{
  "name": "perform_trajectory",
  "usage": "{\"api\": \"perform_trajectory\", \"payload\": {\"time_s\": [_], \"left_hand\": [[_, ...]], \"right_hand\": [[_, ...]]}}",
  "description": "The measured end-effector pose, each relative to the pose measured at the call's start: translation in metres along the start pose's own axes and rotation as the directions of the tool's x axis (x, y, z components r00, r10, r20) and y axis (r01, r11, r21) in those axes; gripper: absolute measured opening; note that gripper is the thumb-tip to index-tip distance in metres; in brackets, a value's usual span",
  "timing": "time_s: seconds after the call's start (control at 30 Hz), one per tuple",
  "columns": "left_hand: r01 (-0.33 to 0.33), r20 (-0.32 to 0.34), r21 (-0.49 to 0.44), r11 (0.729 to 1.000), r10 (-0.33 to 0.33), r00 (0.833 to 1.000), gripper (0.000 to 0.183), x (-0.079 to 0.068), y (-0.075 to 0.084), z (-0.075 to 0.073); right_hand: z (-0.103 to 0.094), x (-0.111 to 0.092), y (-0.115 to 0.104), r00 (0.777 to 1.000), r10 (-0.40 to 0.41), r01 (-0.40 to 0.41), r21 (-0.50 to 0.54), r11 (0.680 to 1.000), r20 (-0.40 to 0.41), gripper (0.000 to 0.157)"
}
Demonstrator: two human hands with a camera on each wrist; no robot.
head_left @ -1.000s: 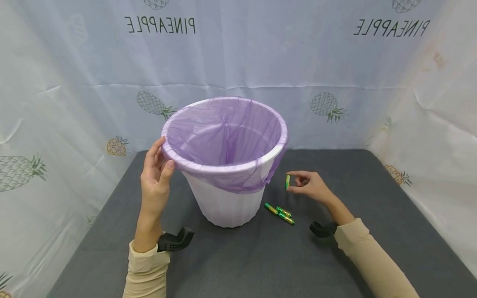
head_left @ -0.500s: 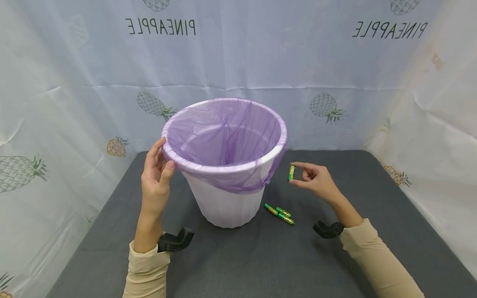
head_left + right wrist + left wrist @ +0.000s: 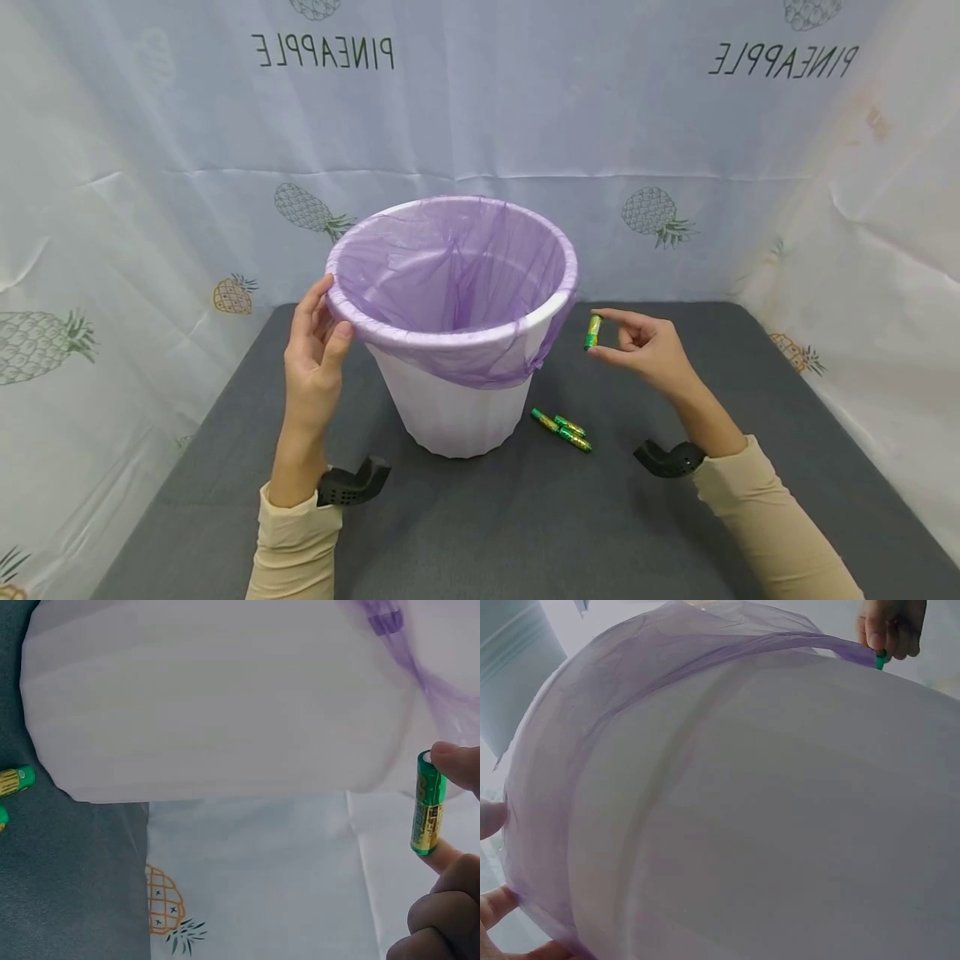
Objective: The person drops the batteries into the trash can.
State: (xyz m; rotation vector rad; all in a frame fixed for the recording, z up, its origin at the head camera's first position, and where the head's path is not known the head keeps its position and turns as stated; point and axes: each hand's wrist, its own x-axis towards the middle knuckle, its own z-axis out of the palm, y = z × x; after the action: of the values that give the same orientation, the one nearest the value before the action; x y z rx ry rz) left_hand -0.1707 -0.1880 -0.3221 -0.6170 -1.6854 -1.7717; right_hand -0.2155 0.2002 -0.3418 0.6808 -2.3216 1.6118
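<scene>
A white trash can (image 3: 457, 408) stands on the table, lined with a purple plastic bag (image 3: 450, 283) folded over its rim. My left hand (image 3: 313, 375) holds the can's rim at the left, thumb in front and fingers at the side. To the right of the can, my right hand (image 3: 652, 350) pinches a green and gold battery (image 3: 592, 332) by its two ends between thumb and index finger. The right wrist view shows this battery (image 3: 428, 802) nearly upright beside the can's white wall. Several more batteries (image 3: 562, 430) lie close together on the table, right of the can's base.
The dark grey table (image 3: 480, 533) reaches to a pale curtain (image 3: 525, 100) printed with pineapples, which hangs behind and at both sides. A black wrist mount (image 3: 352, 483) sits on the left wrist, another black mount (image 3: 667, 460) on the right.
My right hand has risen and shifted slightly to the right, lifting the pinched battery away from the others on the table. My left hand and the can have stayed in place.
</scene>
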Motion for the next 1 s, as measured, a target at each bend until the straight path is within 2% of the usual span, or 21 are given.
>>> {"api": "perform_trajectory", "payload": {"time_s": [0.1,0.3,0.53,0.83,1.0], "left_hand": [[0.021,-0.009,0.008,1.000,-0.021,1.000,0.051,0.000,0.000,0.000],[0.043,-0.023,0.008,0.999,-0.043,0.999,0.052,0.000,0.003,0.000],[0.035,-0.011,-0.003,0.999,-0.035,0.999,0.052,0.000,0.004,0.000],[0.031,-0.012,0.005,1.000,-0.031,0.999,0.051,0.000,0.003,0.001],[0.036,-0.014,0.008,0.999,-0.036,0.999,0.051,0.001,0.002,0.000]], "right_hand": [[-0.001,0.001,-0.005,1.000,0.011,-0.011,0.017,1.000,0.000,0.043],[-0.003,0.007,-0.019,1.000,0.028,-0.028,0.087,0.996,0.002,0.049],[-0.008,0.010,-0.039,0.998,0.048,-0.041,0.208,0.977,-0.030,0.042],[-0.014,0.017,-0.059,0.996,0.089,-0.082,0.242,0.967,-0.019,0.040],[-0.015,0.020,-0.066,0.996,0.085,-0.074,0.258,0.963,-0.029,0.040]]}}
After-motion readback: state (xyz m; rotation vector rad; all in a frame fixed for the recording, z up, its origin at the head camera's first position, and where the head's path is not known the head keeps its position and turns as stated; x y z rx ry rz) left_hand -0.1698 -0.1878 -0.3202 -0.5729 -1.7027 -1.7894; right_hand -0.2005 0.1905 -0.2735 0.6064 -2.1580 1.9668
